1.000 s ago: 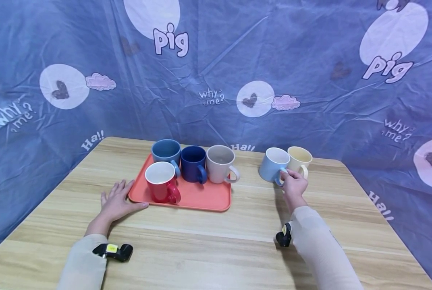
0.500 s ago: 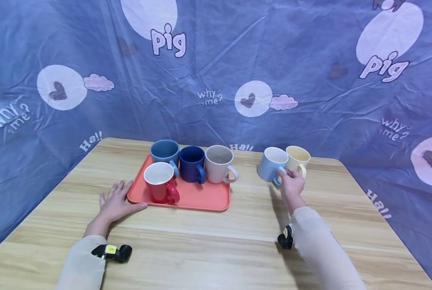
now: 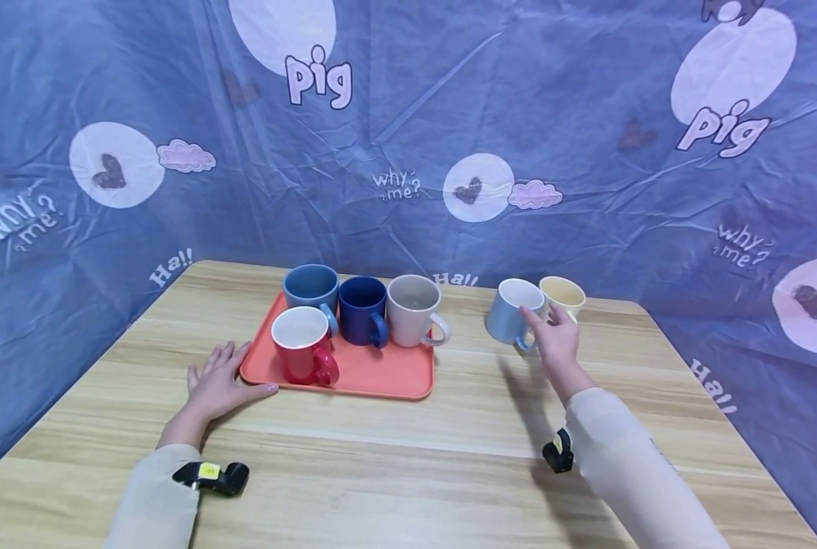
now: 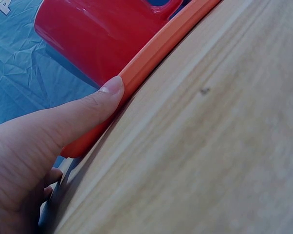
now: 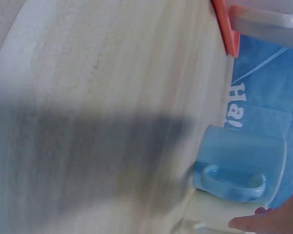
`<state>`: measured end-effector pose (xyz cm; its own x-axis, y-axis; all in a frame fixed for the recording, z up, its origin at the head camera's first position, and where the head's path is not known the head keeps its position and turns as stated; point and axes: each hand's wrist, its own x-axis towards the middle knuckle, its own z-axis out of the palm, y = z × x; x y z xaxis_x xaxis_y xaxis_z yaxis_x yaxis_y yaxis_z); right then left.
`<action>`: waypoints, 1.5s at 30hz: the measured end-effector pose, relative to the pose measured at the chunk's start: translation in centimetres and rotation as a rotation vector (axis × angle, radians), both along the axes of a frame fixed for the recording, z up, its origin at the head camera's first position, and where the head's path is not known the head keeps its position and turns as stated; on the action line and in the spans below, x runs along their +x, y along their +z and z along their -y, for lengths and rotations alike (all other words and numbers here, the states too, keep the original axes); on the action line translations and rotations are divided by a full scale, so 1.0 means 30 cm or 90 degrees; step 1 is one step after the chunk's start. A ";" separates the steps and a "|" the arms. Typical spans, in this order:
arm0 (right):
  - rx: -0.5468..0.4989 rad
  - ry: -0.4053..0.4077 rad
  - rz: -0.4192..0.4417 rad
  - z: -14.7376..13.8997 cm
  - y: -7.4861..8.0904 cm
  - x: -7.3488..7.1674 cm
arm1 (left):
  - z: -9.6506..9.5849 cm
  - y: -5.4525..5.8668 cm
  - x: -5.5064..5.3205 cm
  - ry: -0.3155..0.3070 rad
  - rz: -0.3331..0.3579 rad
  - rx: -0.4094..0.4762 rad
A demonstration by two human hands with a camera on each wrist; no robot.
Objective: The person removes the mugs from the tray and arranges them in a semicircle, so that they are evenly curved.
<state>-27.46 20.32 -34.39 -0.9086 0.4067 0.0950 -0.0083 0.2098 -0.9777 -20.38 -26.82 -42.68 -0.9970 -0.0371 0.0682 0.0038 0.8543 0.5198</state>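
My left hand (image 3: 216, 393) rests at the front left corner of an orange-red tray (image 3: 381, 374), thumb along its front edge and fingers spread by its left side. In the left wrist view the thumb (image 4: 90, 109) touches the rim. On the tray stand a red mug (image 3: 299, 351), a teal mug (image 3: 299, 293), a navy mug (image 3: 360, 316) and a grey mug (image 3: 411, 316). My right hand (image 3: 557, 343) hovers by the light blue mug (image 3: 507, 316), index finger extended, its handle clear of the fingers. The cream mug (image 5: 210, 214) stands right behind that hand, partly hidden.
A wooden table (image 3: 381, 473) carries everything, with a patterned blue cloth (image 3: 395, 137) hanging behind and at the sides. Wood surface lies between the tray and the light blue mug. Black camera mounts (image 3: 225, 479) sit on both wrists.
My right hand has let go of the light blue mug's handle, its fingers spreading and rising while the forearm shifts right. The left hand still rests at the tray corner.
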 end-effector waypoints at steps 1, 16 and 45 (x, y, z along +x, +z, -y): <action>0.008 0.007 0.004 0.001 0.008 0.004 | 0.000 0.000 0.000 0.000 -0.001 -0.001; 0.168 0.179 -0.005 0.056 0.106 0.014 | 0.003 0.005 0.002 0.003 -0.003 0.005; 0.133 0.339 -0.043 0.431 0.152 0.074 | 0.000 0.003 0.005 -0.007 -0.007 -0.002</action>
